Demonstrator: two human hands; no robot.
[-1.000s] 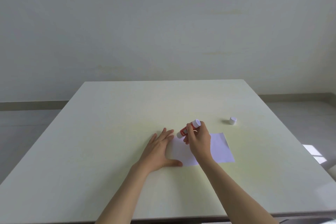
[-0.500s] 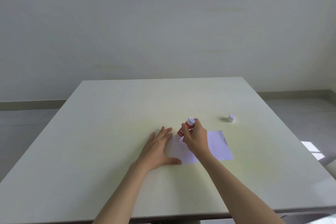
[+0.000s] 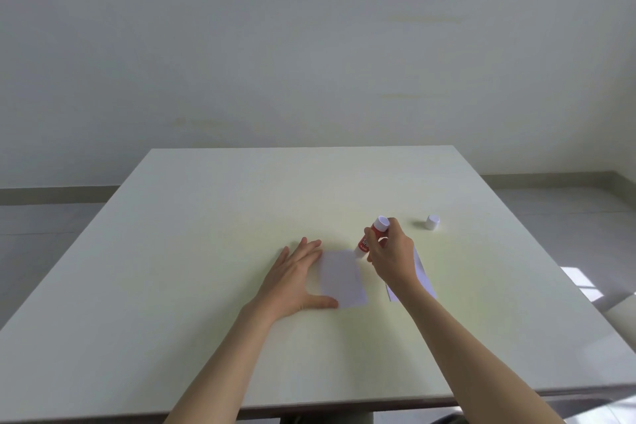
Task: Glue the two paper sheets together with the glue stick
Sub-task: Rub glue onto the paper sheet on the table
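- Desk (image 3: 206,251): pale and mostly bare, everything sits near its middle.
- Paper sheets (image 3: 342,277): flat on the desk. I can't tell if it's one sheet or two, since the right arm cuts across.
- Left hand (image 3: 296,277): open and flat, pinning the paper's left edge.
- Right hand (image 3: 390,256): wrapped around the glue stick (image 3: 373,234), tilted, tip down at the paper's far edge.
- Cap (image 3: 432,222): off, right of the paper.
- Looks like the glue-spreading step. Next move probably needs steady strokes, then laying the other sheet on.

Only lettering anywhere is some white print on the red body of the glue stick (image 3: 371,237), held in the right hand (image 3: 390,256) at about 1 o'clock on the worktop (image 3: 206,251). Way too small and blurry to read.
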